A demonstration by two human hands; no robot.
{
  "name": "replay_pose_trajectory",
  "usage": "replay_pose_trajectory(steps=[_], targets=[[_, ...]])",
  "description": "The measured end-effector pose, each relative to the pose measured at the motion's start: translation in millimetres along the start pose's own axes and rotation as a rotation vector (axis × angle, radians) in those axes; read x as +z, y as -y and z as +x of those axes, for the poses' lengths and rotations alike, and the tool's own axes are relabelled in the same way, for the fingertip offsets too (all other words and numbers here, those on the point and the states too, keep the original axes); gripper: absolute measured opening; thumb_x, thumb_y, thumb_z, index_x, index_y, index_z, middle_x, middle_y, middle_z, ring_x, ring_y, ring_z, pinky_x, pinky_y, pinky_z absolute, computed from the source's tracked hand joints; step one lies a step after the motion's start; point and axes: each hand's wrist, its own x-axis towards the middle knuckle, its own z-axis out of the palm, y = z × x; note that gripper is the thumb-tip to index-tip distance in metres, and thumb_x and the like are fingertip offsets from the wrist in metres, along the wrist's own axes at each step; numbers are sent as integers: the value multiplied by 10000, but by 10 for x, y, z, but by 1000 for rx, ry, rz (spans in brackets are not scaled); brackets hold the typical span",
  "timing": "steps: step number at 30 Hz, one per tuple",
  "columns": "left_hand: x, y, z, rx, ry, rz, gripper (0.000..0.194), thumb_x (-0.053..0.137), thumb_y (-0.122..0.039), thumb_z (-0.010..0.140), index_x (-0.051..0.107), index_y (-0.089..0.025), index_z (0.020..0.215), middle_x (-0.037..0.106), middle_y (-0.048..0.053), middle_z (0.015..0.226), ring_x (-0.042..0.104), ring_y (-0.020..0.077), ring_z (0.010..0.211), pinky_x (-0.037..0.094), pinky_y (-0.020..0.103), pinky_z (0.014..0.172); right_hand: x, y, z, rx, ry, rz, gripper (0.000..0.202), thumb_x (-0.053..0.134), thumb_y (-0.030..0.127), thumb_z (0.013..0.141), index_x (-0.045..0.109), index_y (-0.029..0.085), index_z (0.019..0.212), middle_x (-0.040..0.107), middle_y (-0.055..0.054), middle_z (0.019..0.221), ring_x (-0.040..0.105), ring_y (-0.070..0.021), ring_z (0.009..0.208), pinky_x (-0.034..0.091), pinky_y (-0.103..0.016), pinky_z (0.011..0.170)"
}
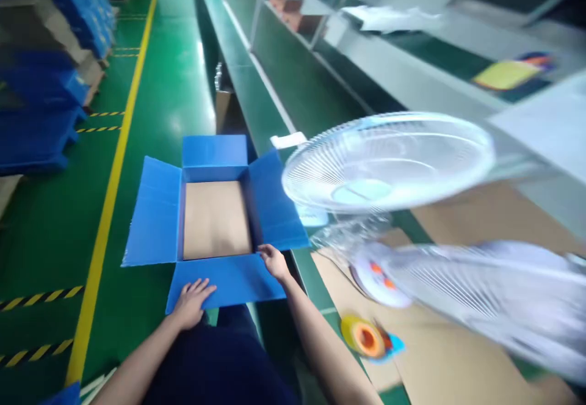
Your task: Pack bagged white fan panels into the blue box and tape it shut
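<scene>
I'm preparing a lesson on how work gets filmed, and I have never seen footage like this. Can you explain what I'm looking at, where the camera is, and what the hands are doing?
There is no machine here. The single picture comes from a camera worn on a person's head, looking forward and down, so the two bare arms at the bottom belong to the wearer.

The left hand lies flat on the near flap of an open blue box standing on the green floor. The right hand touches that flap's edge near the box corner. Neither hand has a closed grip on anything. The bottom of the box is lined with brown cardboard.

To the right runs a long workbench. On it sit white fan grilles, blurred by motion, over cardboard sheets, with a yellow tape roll nearby. Blue crates are stacked at far left.
</scene>
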Motion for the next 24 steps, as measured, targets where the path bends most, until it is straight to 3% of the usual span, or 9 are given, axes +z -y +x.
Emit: replay_pose_trajectory(steps=[4,9,12,14,17,20,22,24], targets=[[-39,127,37,61,-57,137,914,599,-122,895,416,-380,1752,327,68,1861,322,319,1719,291,580,1341,-291,-548,-1263,191,-306,190,318,584,232,812,775,229,1065,823,-46,1068,785,-236,975,628,-327,911],[-113,315,191,134,-101,279,752,493,-225,1040,382,-369,1770,366,86,1849,394,322,1684,381,575,1292,-234,-1256,-2869,476,-766,528,148,707,231,733,741,207,875,794,-64,881,754,-227,779,633,-319,738],[-192,359,296,142,-107,316,720,451,-269,1066,366,-383,1772,388,86,1841,430,320,1666,447,584,1250,-247,-1612,-3568,578,-1058,758,151,770,221,738,720,197,879,789,-85,859,739,-200,716,617,-275,653],[-223,373,344,147,-104,325,720,444,-279,1064,359,-379,1772,388,91,1840,431,317,1668,473,585,1234,-378,-1863,-3924,610,-1268,890,191,793,233,783,705,189,947,789,-90,899,748,-186,723,626,-259,661],[-232,404,378,144,-100,310,733,458,-287,1036,364,-368,1759,406,88,1832,436,295,1668,474,555,1253,-773,-2309,-4392,653,-1578,1025,183,740,267,936,668,175,1076,769,-70,983,756,-158,771,647,-260,732],[-243,420,389,101,-126,272,751,480,-348,992,384,-380,1736,457,61,1807,458,272,1653,505,487,1242,-1316,-2846,-4859,709,-1818,1082,218,669,337,1079,657,155,1199,743,-70,1087,750,-164,868,658,-301,784],[-276,383,394,55,-151,258,774,485,-392,961,381,-414,1727,551,18,1745,499,249,1624,517,447,1239,-1686,-3224,-5147,727,-1893,1094,275,626,386,1128,663,149,1262,735,-87,1148,746,-185,929,664,-344,813],[-332,290,401,18,-183,309,790,495,-411,931,397,-427,1715,690,-15,1608,593,240,1551,533,407,1228,-2012,-3577,-5362,686,-1878,1080,324,469,357,1185,675,128,1282,738,-129,1192,757,-199,996,660,-378,863]])
